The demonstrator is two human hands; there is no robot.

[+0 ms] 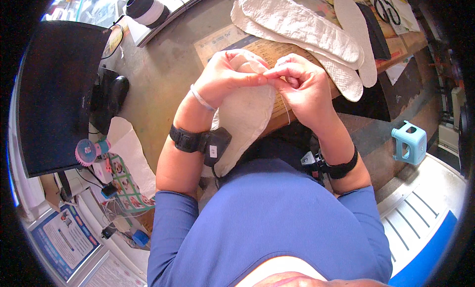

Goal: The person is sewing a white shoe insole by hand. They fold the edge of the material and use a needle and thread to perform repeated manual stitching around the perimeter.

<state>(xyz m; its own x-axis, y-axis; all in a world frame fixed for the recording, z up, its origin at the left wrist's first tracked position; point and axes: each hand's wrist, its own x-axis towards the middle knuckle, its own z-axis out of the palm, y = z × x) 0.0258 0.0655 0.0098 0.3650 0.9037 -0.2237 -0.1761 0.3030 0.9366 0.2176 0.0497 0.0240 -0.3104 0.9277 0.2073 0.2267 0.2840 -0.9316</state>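
A cream cloth insole point(245, 112) hangs below my left hand point(232, 73), which grips its upper edge between thumb and fingers. My right hand point(302, 85) meets the left thumb tip at that edge, its thumb and index finger pinched together. A pale thread point(285, 109) trails down beneath the right hand. Whether a needle is between the right fingertips cannot be told. Beyond my hands, several more cream insoles lie on the table, a quilted one point(297, 23) on top and a narrow one point(357, 38) to the right.
Printed cardboard point(211, 42) lies on the table point(152, 83). A dark monitor point(59, 98), a black mouse point(119, 90), a small fan point(86, 151) and a cream cloth piece point(130, 149) are at left. A thread cone point(148, 10) stands far left. Scissors point(386, 7) lie far right; a light-blue stool-shaped object point(410, 142) is at right.
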